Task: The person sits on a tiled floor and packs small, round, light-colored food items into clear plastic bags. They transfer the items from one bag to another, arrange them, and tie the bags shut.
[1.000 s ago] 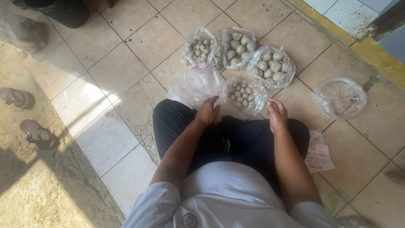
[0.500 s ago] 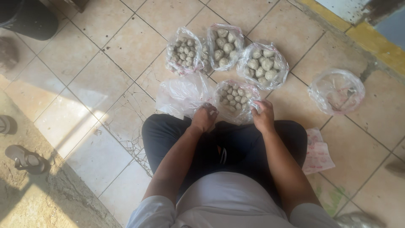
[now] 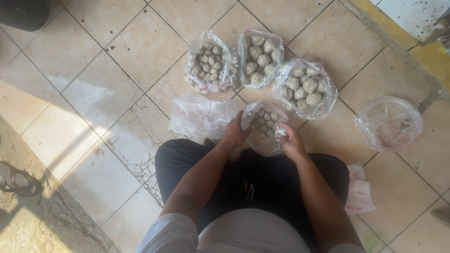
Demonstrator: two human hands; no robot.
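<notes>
A clear plastic bag of small grey-white balls [image 3: 265,125] sits on the tiled floor just in front of my knees. My left hand [image 3: 236,132] grips its left rim and my right hand [image 3: 290,140] grips its right rim, holding the mouth apart. Beside my left hand lies a crumpled clear plastic bag [image 3: 199,117] that looks empty. Beyond them stand three more open bags of the same balls: one at the left [image 3: 208,63], one in the middle [image 3: 258,58] and one at the right [image 3: 304,86].
A near-empty clear bag [image 3: 389,122] lies to the right. A pink-and-white paper packet [image 3: 358,194] rests by my right knee. A sandal [image 3: 16,178] lies at the left on the rough concrete strip. A yellow step edge [image 3: 403,33] runs along the upper right.
My hands have closed on the rims of the near bag and pulled its mouth apart. The view has shifted so the bags sit lower in frame.
</notes>
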